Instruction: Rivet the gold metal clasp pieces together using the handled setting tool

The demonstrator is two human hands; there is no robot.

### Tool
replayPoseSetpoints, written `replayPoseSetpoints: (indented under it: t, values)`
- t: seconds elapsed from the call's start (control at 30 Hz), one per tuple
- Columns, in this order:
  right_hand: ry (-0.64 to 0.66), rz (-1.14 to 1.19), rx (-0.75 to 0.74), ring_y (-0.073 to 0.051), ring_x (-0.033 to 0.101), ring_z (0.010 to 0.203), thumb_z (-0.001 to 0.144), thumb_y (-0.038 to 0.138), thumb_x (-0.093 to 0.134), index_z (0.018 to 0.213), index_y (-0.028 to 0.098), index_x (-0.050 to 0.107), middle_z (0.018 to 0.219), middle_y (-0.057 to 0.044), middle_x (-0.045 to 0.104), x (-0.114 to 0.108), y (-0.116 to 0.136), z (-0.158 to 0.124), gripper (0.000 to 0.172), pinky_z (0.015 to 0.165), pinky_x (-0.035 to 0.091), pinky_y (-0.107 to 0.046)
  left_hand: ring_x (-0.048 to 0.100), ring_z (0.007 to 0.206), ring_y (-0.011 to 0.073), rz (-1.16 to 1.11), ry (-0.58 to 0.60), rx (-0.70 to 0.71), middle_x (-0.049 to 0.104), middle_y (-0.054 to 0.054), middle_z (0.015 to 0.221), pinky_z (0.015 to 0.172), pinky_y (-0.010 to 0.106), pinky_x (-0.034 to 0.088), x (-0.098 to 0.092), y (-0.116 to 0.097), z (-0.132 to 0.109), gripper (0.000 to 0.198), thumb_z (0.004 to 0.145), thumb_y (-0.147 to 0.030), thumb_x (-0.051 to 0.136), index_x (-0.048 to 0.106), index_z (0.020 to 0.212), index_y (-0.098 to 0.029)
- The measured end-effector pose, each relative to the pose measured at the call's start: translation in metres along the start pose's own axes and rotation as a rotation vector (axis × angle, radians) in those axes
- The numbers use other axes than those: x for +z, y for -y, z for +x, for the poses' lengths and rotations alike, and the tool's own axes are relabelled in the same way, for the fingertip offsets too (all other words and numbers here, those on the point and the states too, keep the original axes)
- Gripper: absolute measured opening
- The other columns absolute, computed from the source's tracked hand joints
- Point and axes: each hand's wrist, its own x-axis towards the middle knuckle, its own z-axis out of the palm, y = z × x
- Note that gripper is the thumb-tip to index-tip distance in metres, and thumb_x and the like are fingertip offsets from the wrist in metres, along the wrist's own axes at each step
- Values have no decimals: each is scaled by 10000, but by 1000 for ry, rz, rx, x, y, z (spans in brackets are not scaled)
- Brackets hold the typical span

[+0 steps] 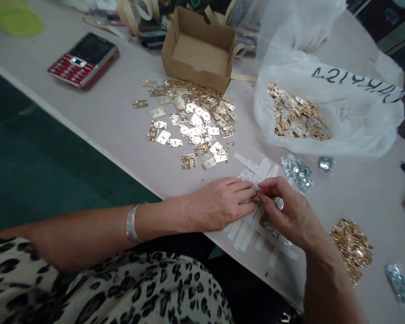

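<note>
My left hand (pixel 216 203) and my right hand (pixel 288 211) meet over the table, their fingertips pinching a small metal fitting (pixel 256 197). Its exact shape is hidden by my fingers. Beneath my hands lie several white paper strips (pixel 253 229). Just beyond my right hand is a heap of small silver pieces (pixel 297 172). Farther from my hands, flat brass hinge-like plates (pixel 189 121) lie scattered. A clear plastic bag (pixel 327 108) holds many similar plates.
An open cardboard box (pixel 197 47) and a red keypad phone (pixel 84 60) stand on the pale table (pixel 87 121). A gold pile (pixel 353 249) and a silver packet (pixel 398 284) lie to the right. The table's edge runs along my lap.
</note>
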Motion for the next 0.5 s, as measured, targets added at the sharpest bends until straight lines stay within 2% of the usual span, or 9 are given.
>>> replayPoseSetpoints:
  t: [0.13,0.33,0.5]
  values:
    - [63,-78,-25,-140,639,753,908,180,500,1045,226,551,855,-5,675,-3,2,5,153,694,486,-267,564,1226,250,32,-13,1,646,150,1235,1034,399,480,1,1,0,230,976,-170,467,648,1110,-127]
    - [202,-134,-30,-139,621,726,935,208,465,986,226,530,835,-6,669,-14,4,15,84,660,453,-251,574,1205,251,62,-18,12,651,133,1226,1012,388,491,0,0,0,219,979,-190,486,658,1103,-133]
    - [240,-378,-69,-172,619,722,920,167,441,967,205,518,816,-45,666,-15,15,20,98,644,423,-277,564,1220,245,47,-2,13,644,129,1243,1009,383,492,1,1,0,219,969,-198,519,649,1137,-143]
